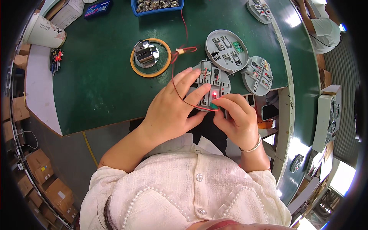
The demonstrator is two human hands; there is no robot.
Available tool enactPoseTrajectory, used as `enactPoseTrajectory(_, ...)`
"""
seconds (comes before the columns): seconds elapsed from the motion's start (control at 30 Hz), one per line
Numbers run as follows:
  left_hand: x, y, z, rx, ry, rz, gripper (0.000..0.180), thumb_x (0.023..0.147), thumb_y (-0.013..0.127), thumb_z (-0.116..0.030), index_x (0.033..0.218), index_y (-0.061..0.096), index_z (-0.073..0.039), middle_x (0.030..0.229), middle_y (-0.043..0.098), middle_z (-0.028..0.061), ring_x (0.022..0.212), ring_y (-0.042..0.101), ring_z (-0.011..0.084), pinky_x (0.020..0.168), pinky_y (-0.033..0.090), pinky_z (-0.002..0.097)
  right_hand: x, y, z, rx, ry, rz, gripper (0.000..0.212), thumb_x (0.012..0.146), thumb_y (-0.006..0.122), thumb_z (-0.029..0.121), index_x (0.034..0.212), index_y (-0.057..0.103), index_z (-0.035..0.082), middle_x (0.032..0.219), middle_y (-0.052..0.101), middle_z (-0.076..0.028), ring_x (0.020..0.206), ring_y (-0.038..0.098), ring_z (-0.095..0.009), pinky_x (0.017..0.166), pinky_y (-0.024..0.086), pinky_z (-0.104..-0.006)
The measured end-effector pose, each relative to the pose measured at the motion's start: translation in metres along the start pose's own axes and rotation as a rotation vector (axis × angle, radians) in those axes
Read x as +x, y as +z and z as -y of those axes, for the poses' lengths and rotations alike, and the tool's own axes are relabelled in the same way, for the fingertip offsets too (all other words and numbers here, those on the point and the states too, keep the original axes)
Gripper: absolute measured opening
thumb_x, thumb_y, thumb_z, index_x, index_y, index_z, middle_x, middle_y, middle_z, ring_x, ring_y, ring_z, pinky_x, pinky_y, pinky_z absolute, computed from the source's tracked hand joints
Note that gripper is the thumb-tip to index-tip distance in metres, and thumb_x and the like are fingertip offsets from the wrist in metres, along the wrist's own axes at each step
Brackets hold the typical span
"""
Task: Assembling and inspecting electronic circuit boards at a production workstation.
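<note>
Close to the bench edge is a round grey plastic housing (225, 81) fitted with small electronic parts. A red light (214, 93) glows on it. My left hand (172, 103) grips the housing, fingers spread across its top and thumb at the near edge. At its near right side, my right hand (238, 117) pinches the end of a thin red wire (185, 100), with a small green piece (213, 105) beside the fingertips. The wire loops over my left hand and runs to the back of the bench. My right fingers partly hide its tip.
A silver tally counter (145, 53) sits inside an orange ring (168, 57). More round grey housings (227, 50) lie at right. At the back stands a blue bin (159, 11) of small metal parts. A paper cup (46, 31) is at left, and another person (324, 34) is far right.
</note>
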State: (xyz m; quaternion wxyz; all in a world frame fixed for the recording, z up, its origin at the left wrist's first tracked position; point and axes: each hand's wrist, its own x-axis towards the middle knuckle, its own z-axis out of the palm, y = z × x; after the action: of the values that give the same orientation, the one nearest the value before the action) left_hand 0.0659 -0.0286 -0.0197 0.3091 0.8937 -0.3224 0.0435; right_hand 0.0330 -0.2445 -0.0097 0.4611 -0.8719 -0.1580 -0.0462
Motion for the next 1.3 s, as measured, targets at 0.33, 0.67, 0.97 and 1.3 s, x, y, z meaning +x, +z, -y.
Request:
enactPoseTrajectory(0.33, -0.002, -0.002, 0.002, 0.045, -0.001, -0.012, 0.065, 0.074, 0.087, -0.031, 0.13, 0.06, -0.011, 0.143, 0.052, 0.0191, 0.134, 0.051, 0.0394, 0.107, 0.049, 0.0475, 0.023, -0.01, -0.028, 0.039, 0.137, -0.13, 0.028, 0.078, 0.072, -0.009, 0.103, 0.074, 0.003, 0.099, 0.069, -0.006, 0.067, 0.057, -0.008, 0.058, 0.045, -0.0223)
enactPoseTrajectory(0.67, -0.002, -0.001, 0.002, 0.05, 0.004, -0.025, 0.064, 0.073, 0.087, -0.031, 0.129, 0.061, -0.011, 0.143, 0.053, 0.0189, 0.133, 0.052, 0.0401, 0.106, 0.05, 0.0476, 0.015, -0.018, -0.02, 0.058, 0.058, -0.054, 0.03, 0.079, 0.071, -0.01, 0.106, 0.073, 0.002, 0.1, 0.068, -0.005, 0.065, 0.056, -0.009, 0.058, 0.045, -0.0223)
enactPoseTrajectory(0.97, -0.004, -0.001, 0.004, 0.056, 0.023, -0.025, 0.068, 0.073, 0.088, -0.029, 0.132, 0.059, -0.012, 0.145, 0.05, 0.0186, 0.134, 0.051, 0.0402, 0.107, 0.049, 0.0475, 0.012, -0.008, -0.022, -0.021, -0.022, -0.02, 0.028, 0.079, 0.072, -0.01, 0.104, 0.072, 0.002, 0.099, 0.067, -0.005, 0.066, 0.058, -0.009, 0.058, 0.046, -0.0224)
enactPoseTrajectory(1.3, -0.007, -0.003, 0.002, 0.083, 0.005, -0.003, 0.067, 0.075, 0.087, -0.028, 0.133, 0.058, -0.012, 0.145, 0.049, 0.0186, 0.134, 0.051, 0.0405, 0.107, 0.049, 0.0477, 0.007, -0.023, -0.021, -0.008, 0.033, -0.17, 0.027, 0.081, 0.071, -0.008, 0.105, 0.072, 0.003, 0.102, 0.07, -0.007, 0.069, 0.061, -0.01, 0.063, 0.049, -0.0232)
